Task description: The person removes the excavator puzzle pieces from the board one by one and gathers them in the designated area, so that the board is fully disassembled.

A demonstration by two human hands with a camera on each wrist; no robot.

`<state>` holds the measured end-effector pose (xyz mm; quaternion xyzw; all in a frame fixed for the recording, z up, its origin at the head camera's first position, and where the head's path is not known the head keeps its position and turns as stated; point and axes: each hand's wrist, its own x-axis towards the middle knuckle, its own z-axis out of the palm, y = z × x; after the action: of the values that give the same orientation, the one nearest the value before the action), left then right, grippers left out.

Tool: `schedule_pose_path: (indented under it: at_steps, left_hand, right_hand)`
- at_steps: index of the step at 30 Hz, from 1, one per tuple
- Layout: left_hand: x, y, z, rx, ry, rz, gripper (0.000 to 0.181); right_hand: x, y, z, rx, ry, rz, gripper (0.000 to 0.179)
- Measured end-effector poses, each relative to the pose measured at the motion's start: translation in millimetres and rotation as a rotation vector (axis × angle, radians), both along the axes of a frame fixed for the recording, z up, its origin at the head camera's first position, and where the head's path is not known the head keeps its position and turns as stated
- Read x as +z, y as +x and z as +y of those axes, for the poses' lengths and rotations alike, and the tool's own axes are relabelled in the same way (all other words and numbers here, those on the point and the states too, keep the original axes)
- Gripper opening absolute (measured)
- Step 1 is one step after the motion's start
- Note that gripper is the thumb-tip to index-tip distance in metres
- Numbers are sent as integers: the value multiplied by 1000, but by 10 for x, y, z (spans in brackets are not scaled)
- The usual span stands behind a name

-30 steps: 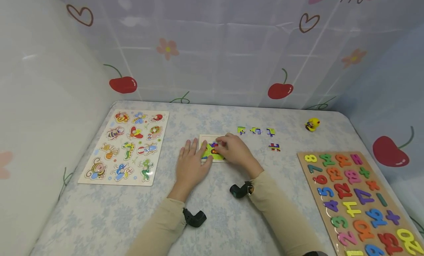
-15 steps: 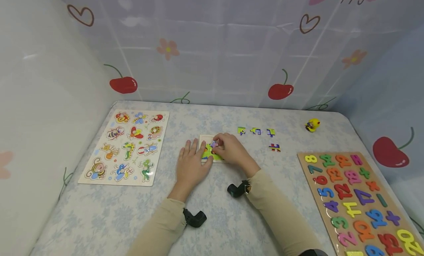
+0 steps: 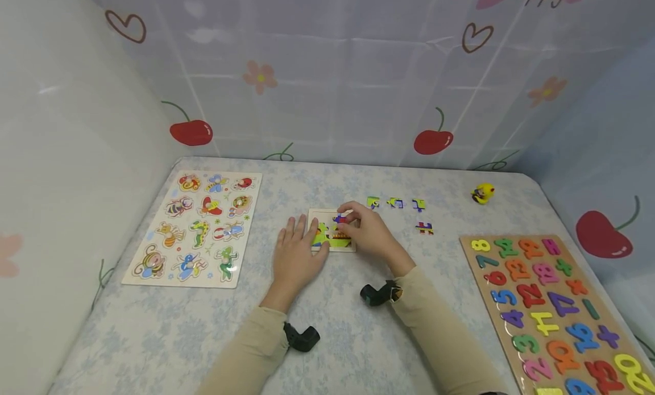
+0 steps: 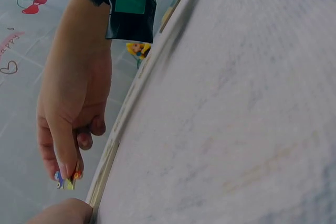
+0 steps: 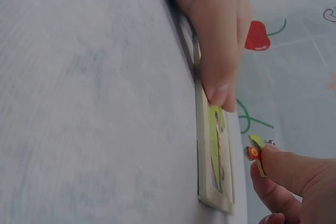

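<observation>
A small wooden jigsaw tray [image 3: 314,213] lies in the middle of the table, partly filled with green and yellow picture pieces. My left hand [image 3: 295,257] rests over its left side, fingers straight, the thumb [image 5: 216,90] touching the pieces near the edge. Above the tray's right part, my right hand [image 3: 372,235] pinches a jigsaw piece [image 5: 255,149] between thumb and fingertips. That piece shows green, red and blue, and in the right wrist view it is raised off the tray. The fingers hide part of it.
Loose jigsaw pieces lie behind and right of the tray, one being a red-and-yellow piece [image 3: 424,228]. An insect picture board [image 3: 245,275] is at the left, a number board [image 3: 473,261] at the right. A yellow toy figure [image 3: 482,193] stands at the back right.
The right hand first shifts slightly left over the tray and turns the jigsaw piece, then draws back to the right with it. The left hand keeps its place.
</observation>
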<state>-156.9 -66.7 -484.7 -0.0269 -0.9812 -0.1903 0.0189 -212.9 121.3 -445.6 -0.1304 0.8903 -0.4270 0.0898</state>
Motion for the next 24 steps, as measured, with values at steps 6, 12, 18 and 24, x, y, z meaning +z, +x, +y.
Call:
schedule_pose_path:
  at_steps: [6,12,18,24]
  left_hand:
    - [1,8,7,0,28,-6,68]
    - [-24,8,-9,-2,38,-12,69]
    - [-34,7,-12,-3,39,-6,69]
    - [-46,1,-12,-8,29,1,69]
  right_hand:
    - [36,7,322,-83,84,3,30]
    - [30,5,731,-155,175,-20,34]
    - [32,24,1051,-193,236,-7,34]
    - [18,25,1187,-202,256,-7,34]
